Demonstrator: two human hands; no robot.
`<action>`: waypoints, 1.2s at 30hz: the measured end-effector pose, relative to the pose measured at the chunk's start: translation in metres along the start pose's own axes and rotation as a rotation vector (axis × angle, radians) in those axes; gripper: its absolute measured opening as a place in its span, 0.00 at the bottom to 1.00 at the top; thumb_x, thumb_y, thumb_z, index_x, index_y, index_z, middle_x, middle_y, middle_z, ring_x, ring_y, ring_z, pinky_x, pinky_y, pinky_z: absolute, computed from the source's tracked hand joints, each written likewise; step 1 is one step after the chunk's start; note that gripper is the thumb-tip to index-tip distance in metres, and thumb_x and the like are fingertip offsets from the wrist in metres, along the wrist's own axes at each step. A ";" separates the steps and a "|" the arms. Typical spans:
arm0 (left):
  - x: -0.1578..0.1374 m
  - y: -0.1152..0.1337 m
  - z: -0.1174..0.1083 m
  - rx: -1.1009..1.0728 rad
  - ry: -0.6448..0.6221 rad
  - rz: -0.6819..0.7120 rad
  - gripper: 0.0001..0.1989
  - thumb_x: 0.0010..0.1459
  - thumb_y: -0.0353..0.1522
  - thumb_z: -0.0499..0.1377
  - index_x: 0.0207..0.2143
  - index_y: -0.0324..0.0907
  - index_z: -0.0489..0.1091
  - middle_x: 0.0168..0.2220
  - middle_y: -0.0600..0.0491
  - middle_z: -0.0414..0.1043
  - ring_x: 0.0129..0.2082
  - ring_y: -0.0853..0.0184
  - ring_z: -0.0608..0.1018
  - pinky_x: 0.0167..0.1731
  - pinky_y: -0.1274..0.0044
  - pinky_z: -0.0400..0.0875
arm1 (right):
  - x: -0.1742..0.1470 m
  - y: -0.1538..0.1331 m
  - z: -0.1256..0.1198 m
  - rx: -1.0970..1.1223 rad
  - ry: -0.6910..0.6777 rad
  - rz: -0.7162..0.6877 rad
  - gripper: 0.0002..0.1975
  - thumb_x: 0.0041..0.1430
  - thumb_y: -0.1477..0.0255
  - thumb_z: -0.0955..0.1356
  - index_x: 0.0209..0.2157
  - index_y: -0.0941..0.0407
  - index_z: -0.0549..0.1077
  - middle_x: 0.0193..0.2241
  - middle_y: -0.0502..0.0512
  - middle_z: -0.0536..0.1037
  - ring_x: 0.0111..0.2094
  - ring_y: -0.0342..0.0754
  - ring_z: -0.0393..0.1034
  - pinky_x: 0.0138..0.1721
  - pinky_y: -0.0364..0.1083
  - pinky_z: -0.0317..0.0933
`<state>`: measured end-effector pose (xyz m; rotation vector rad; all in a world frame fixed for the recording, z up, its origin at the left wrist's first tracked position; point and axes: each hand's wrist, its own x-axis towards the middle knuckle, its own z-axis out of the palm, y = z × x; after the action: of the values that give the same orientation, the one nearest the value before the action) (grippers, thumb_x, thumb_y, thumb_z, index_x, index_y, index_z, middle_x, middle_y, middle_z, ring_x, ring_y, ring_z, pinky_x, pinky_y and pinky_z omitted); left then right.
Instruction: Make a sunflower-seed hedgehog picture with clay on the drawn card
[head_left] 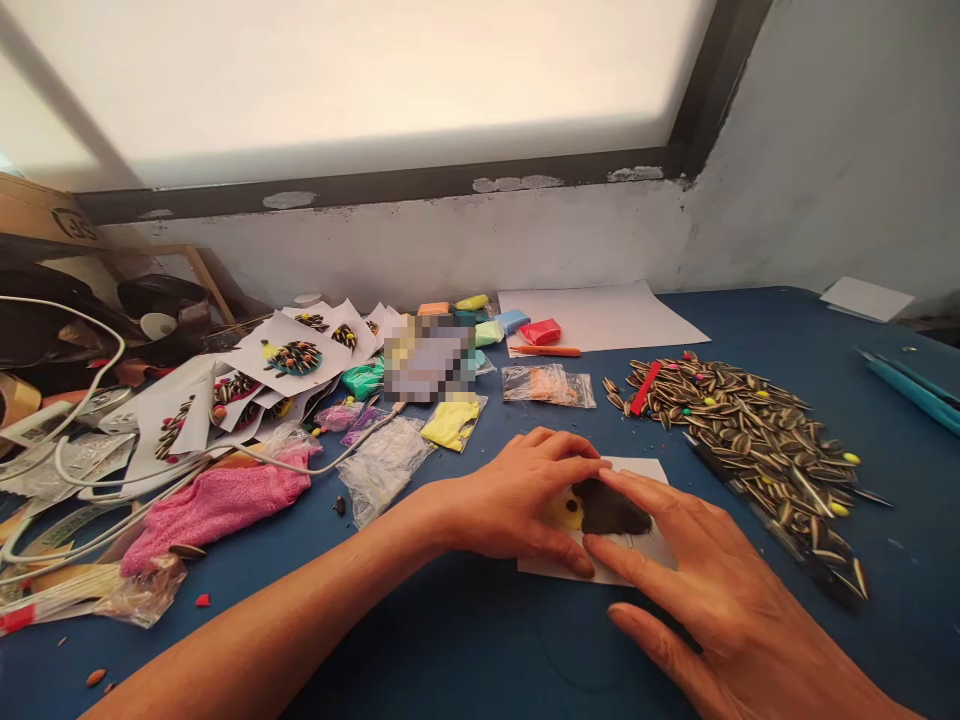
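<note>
On a small white sheet of paper (649, 470) lies a flat dark clay shape (615, 510) with a yellow clay piece (568, 510) at its left end. A dark round dot marks the yellow piece. My left hand (517, 500) arches over the left side of the paper, thumb and fingers apart around the yellow piece. From the right, my right hand (705, 570) reaches over the dark shape with spread fingers, its fingertips close to those of the left. The hands partly hide the clay, and I cannot tell how firmly they touch it.
Striped sunflower seeds (757, 430) are heaped at right, with dark tweezers (742, 485) beside them. Clay packets (540, 332), an orange pen (551, 351) and a blurred phone (429, 360) lie behind. At left are seed-decorated paper sheets (292, 355), a pink cloth (217, 505) and a white cable (330, 468).
</note>
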<state>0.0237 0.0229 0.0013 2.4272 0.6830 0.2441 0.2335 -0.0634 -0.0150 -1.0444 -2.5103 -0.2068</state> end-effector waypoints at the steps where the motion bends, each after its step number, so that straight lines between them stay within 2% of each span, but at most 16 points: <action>1: 0.000 0.000 0.000 0.001 0.000 -0.001 0.33 0.52 0.39 0.68 0.58 0.41 0.64 0.60 0.45 0.61 0.58 0.54 0.63 0.58 0.64 0.60 | 0.000 0.000 0.000 0.000 0.005 -0.009 0.12 0.62 0.69 0.66 0.45 0.53 0.77 0.59 0.65 0.66 0.57 0.59 0.63 0.47 0.56 0.69; 5: 0.000 -0.003 0.002 -0.003 0.005 0.009 0.36 0.54 0.41 0.67 0.61 0.41 0.61 0.60 0.44 0.60 0.58 0.53 0.64 0.58 0.64 0.60 | -0.002 0.002 -0.002 -0.009 0.068 -0.073 0.15 0.61 0.71 0.66 0.49 0.55 0.75 0.58 0.67 0.67 0.57 0.59 0.63 0.48 0.56 0.68; 8: -0.001 -0.004 0.002 0.003 0.006 0.019 0.33 0.54 0.41 0.67 0.60 0.44 0.62 0.60 0.45 0.60 0.58 0.54 0.64 0.58 0.65 0.60 | -0.004 0.004 0.000 -0.054 0.090 -0.085 0.15 0.60 0.74 0.66 0.49 0.56 0.75 0.58 0.68 0.67 0.57 0.61 0.63 0.49 0.58 0.66; 16: 0.000 -0.002 0.001 0.019 0.004 0.017 0.31 0.53 0.39 0.68 0.57 0.43 0.64 0.59 0.45 0.61 0.57 0.55 0.65 0.56 0.65 0.61 | -0.001 0.001 0.004 -0.035 0.076 -0.020 0.13 0.63 0.73 0.64 0.45 0.53 0.77 0.59 0.66 0.67 0.60 0.60 0.61 0.52 0.58 0.61; 22: 0.000 -0.006 0.004 0.005 0.008 0.026 0.36 0.53 0.40 0.67 0.62 0.44 0.60 0.60 0.45 0.60 0.58 0.54 0.63 0.58 0.65 0.59 | -0.005 0.007 0.005 -0.158 0.053 -0.061 0.18 0.65 0.70 0.64 0.55 0.54 0.73 0.61 0.70 0.63 0.59 0.63 0.60 0.51 0.60 0.59; 29: 0.000 -0.005 0.003 0.007 0.003 0.024 0.37 0.53 0.40 0.68 0.62 0.44 0.60 0.58 0.45 0.61 0.57 0.55 0.64 0.58 0.65 0.59 | -0.008 0.004 0.013 -0.147 0.116 0.037 0.17 0.68 0.68 0.60 0.51 0.55 0.76 0.59 0.69 0.67 0.58 0.63 0.62 0.53 0.59 0.57; 36: -0.001 -0.002 0.002 -0.015 -0.011 0.007 0.36 0.52 0.39 0.69 0.61 0.41 0.61 0.59 0.44 0.60 0.58 0.55 0.62 0.60 0.65 0.58 | -0.012 0.011 0.008 -0.198 0.097 -0.048 0.16 0.65 0.71 0.63 0.52 0.58 0.74 0.59 0.72 0.65 0.58 0.65 0.61 0.48 0.59 0.60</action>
<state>0.0223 0.0232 -0.0014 2.4158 0.6653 0.2374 0.2463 -0.0613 -0.0274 -1.0228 -2.4670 -0.5170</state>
